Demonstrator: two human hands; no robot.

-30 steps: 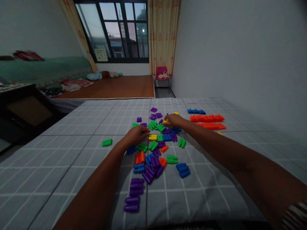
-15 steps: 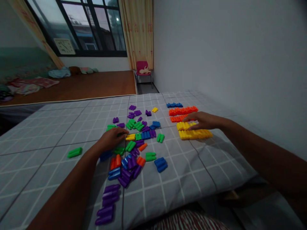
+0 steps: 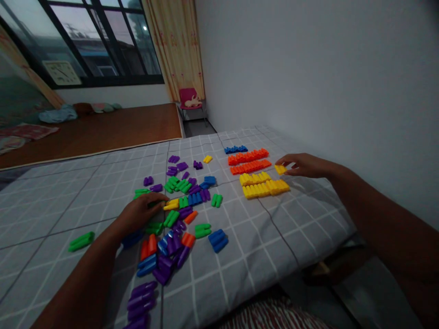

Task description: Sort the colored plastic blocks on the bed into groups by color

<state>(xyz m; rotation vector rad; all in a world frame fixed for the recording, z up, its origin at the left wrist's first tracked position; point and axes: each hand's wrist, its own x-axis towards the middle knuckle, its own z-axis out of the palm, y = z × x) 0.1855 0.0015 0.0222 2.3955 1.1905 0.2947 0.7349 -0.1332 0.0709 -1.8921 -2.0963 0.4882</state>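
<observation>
A loose heap of plastic blocks (image 3: 178,214) in purple, green, blue, orange and yellow lies on a grey checked bed sheet (image 3: 240,256). My left hand (image 3: 140,211) rests in the heap, its fingers closed on a yellow block (image 3: 171,204). To the right, sorted rows lie side by side: blue blocks (image 3: 235,149), two orange rows (image 3: 248,161) and two yellow rows (image 3: 262,184). My right hand (image 3: 302,165) pinches a single yellow block (image 3: 280,169) at the right end of the upper yellow row.
A white wall runs along the right of the bed. The bed's near edge drops off at the lower right. A lone green block (image 3: 81,241) lies at the left. Beyond the bed are a wooden platform (image 3: 96,130), a pink chair (image 3: 190,98) and a window.
My right hand went from the heap to the yellow rows, then further right, and now holds one yellow block at the row's end. The view swung right. My left hand stayed in the heap.
</observation>
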